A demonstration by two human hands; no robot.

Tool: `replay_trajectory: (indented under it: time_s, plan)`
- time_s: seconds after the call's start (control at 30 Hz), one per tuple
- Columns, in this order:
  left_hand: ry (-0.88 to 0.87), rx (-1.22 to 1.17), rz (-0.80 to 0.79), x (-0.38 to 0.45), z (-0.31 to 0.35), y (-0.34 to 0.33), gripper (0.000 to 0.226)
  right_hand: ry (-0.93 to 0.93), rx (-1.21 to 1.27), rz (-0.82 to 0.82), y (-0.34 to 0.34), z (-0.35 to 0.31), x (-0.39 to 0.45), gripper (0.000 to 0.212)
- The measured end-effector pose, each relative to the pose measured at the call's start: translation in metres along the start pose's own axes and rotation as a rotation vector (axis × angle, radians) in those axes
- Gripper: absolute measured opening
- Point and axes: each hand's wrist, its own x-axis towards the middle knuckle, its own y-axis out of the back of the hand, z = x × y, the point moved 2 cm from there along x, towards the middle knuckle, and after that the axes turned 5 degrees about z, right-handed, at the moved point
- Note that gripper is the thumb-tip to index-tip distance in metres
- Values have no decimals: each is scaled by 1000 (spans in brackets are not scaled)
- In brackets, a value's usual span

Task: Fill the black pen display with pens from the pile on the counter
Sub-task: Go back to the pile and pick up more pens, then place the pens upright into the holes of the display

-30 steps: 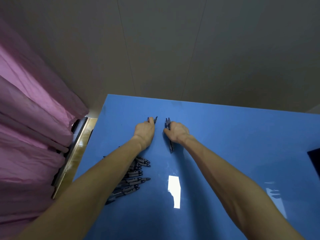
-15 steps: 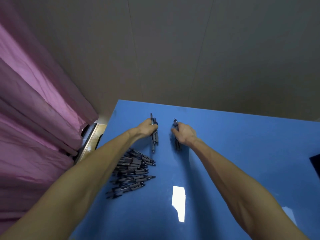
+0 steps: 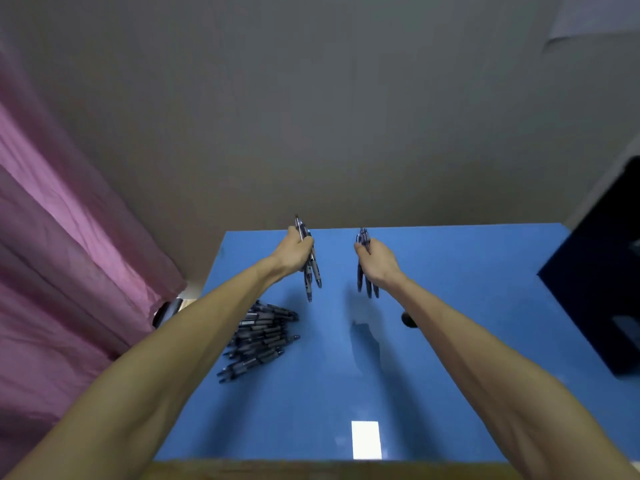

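The left hand [image 3: 294, 252] is closed around a small bundle of dark, slim plastic pens [image 3: 309, 268], held upright above the glossy blue surface [image 3: 450, 306] at centre frame. The right hand [image 3: 379, 263] is likewise closed on a second bundle of similar pens [image 3: 364, 275], tips hanging below the palm. The remaining pile of dark pens [image 3: 259, 336] lies on the surface at lower left of centre, well apart from both hands. A large black display unit [image 3: 602, 282] stands at the right edge of the frame; its slots cannot be made out.

Step in hand, as judged: carry both bundles right to the display. Recommended practice:
- Keep each bundle upright and firmly pinched so none slides out
- Align the ends before insertion
- Feed pens singly into slots, one hand at a time
- Avoid sweeping the forearm through the pile
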Motion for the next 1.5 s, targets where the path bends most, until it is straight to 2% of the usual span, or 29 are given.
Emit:
replay_trajectory:
  time_s: [0.27,0.47,0.67,0.83,0.97,1.07,1.3,1.4,1.5]
  plan:
    - [-219,-26,-30,-120,71,-61,14,16,97,251,120,14,-149,36]
    - [-347,-26,-85,-189,131,-121,16,-19,87,304,217,47,-240,27]
    - [-459,-23,-88,-228,206,-176,15,-24,30,465,306,89,-295,42]
    - [-515,28,-72,-247,261,-224,14,-31,-7,492,376,132,-318,38]
    - [-535,48,-29,-252,305,-270,13,21,-20,508,434,176,-327,19]
    - [-506,62,38,-251,338,-309,16,59,-12,526,484,219,-327,12]
    - [-476,210,123,-261,399,-399,22,72,61,581,575,308,-310,21]
    - [-429,275,157,-260,401,-420,33,68,103,523,587,327,-300,26]
    - [-402,347,228,-261,401,-436,31,89,125,469,592,338,-285,25]
